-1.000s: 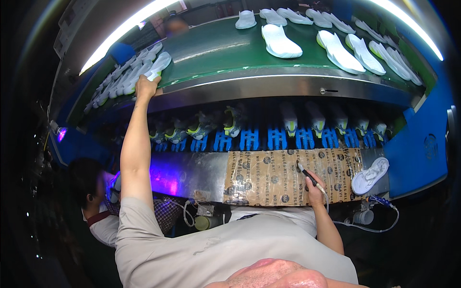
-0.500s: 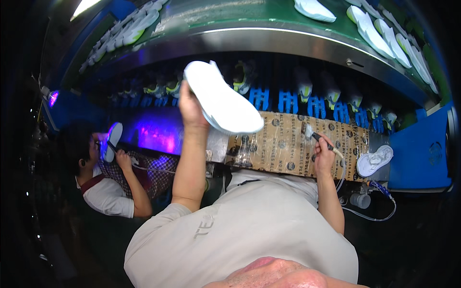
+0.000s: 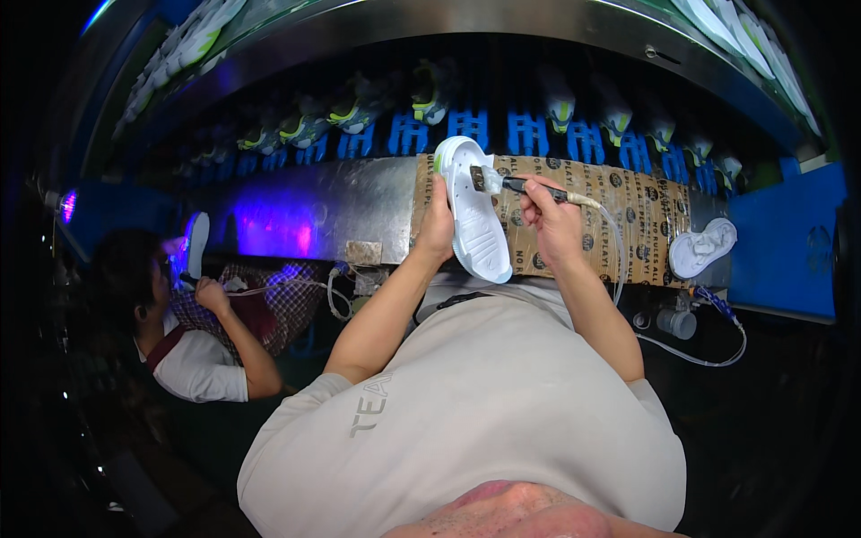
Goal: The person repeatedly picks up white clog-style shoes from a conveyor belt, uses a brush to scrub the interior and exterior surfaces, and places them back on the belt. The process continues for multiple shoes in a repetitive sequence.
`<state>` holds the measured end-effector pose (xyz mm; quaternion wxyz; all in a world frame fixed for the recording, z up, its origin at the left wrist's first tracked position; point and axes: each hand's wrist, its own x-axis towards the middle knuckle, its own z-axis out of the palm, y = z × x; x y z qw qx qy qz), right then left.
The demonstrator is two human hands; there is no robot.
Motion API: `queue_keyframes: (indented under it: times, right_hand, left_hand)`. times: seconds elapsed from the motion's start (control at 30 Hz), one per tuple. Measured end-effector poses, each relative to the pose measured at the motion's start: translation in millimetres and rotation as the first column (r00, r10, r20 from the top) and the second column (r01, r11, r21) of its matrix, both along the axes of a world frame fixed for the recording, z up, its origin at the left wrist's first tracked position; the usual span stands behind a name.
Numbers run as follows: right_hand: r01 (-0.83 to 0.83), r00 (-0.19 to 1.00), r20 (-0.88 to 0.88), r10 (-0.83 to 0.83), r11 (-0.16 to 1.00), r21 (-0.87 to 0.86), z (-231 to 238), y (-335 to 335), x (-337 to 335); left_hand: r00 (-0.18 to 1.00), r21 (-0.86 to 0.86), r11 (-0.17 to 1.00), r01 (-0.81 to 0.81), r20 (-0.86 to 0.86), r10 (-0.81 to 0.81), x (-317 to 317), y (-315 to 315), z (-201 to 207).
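My left hand (image 3: 436, 222) grips a white shoe sole (image 3: 478, 235) by its left edge, its hollow inner side with small holes and ridges facing me. A brush (image 3: 517, 184) with a dark handle and a thin hose at its rear is pinched in my right hand (image 3: 558, 226). Its bristle end, covered in whitish stuff, lies over the upper part of the sole; whether it touches the surface I cannot tell. Beneath both hands, the bench bears a brown printed cardboard sheet (image 3: 628, 235).
On the right end of the bench lies a white sole with crumpled white material (image 3: 704, 248). Shoe uppers (image 3: 432, 94) hang behind blue holders (image 3: 527, 134). A metal ledge (image 3: 502, 45) runs above. To the left, a co-worker (image 3: 202, 359) holds another sole and brush beside purple light.
The sole has come down and right in my left hand, turned so its inner side faces me. My right hand has brought the brush left and up to it. The whole view has shifted.
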<state>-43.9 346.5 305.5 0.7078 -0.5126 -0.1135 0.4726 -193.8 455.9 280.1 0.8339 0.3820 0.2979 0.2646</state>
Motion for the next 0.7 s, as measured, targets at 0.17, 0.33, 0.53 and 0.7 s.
queue_keyframes:
  times: [0.17,0.33,0.53,0.7]
  right_hand:
    - [-0.009,0.999,-0.040,0.013,0.995,0.100,1.3,10.9,-19.1]
    - [0.162,0.872,-0.486,0.052,0.907,0.389,4.4,4.7,-10.2]
    - [0.007,0.978,-0.206,0.036,0.979,0.205,3.2,-6.7,-15.9]
    - [-0.002,0.983,-0.181,0.028,0.990,0.143,-4.9,-13.6,-3.6]
  left_hand:
    - [0.993,0.054,0.994,-0.093,-0.064,0.096,11.9,-6.1,-24.1]
    - [0.998,0.071,0.996,-0.044,-0.039,0.047,13.6,-3.3,-15.3]
    - [0.997,0.067,0.995,-0.074,-0.010,0.074,21.6,-8.4,-2.0]
    - [0.997,0.090,0.994,-0.061,0.055,0.056,24.1,1.5,16.8]
